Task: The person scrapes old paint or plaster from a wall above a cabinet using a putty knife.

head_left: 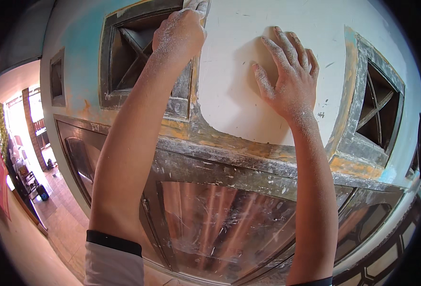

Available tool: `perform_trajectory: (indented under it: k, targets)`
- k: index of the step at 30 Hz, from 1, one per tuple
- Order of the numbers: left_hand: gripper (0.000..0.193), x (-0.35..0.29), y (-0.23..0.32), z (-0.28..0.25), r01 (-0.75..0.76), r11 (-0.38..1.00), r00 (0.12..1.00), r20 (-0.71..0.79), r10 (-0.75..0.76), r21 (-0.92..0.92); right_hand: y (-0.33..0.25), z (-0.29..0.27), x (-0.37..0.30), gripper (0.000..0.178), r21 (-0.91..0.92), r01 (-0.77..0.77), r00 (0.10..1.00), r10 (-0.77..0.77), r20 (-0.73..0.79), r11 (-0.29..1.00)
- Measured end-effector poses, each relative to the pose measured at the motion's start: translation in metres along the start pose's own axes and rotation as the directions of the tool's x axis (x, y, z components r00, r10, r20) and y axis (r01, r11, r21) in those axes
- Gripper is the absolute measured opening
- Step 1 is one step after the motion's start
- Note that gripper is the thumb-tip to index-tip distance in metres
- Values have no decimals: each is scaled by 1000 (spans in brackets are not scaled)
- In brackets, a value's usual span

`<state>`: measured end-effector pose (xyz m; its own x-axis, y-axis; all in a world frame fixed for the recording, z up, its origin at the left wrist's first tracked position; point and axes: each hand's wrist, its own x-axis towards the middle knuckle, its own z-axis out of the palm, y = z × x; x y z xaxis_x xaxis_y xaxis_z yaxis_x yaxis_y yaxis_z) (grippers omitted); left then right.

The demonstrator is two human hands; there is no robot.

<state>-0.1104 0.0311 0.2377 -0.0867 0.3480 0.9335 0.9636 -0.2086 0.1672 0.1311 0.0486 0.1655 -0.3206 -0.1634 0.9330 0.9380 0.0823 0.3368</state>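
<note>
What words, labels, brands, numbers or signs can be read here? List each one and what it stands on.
None: no text can be read anywhere in this picture.
The white wall behind the right hand shows only small dark marks.
The pale marks on the dark glass pane look like smears, not lettering.
The things on the floor at far left are too small and blurred to tell.

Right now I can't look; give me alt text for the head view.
A dusty left hand curls beside a dark, cross-barred opening, its grip unclear near the picture's top edge; the dusty right hand spreads open over a white wall section. A similar opening sits at right, and dark-framed, marked glass lies below.
</note>
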Motion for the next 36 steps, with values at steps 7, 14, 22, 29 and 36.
perform_trajectory:
  k: [7, 14, 22, 29, 36]
  targets:
    - [44, -30, -8, 7, -31, 998, 1000, -5, 31, -56, 3, -1, 0, 56, 0, 8, 1000, -8, -16, 1000]
    - [42, -18, -2, -1, -22, 998, 1000, 0, 22, -52, 0, 1, -1, 56, -9, 11, 1000, -11, -20, 1000]
    - [31, -20, -5, 8, -68, 995, 994, -91, 61, -74, 1, -1, 0, 55, -9, 7, 1000, -7, -25, 1000]
    - [43, -17, -2, 9, -7, 996, 1000, -20, 5, -94, 1, -1, -1, 54, -6, 6, 1000, -6, -29, 1000]
    - [32, -10, 0, 2, -70, 996, 994, -85, 65, -54, 0, -1, -1, 55, 6, 2, 1000, -2, -11, 1000]
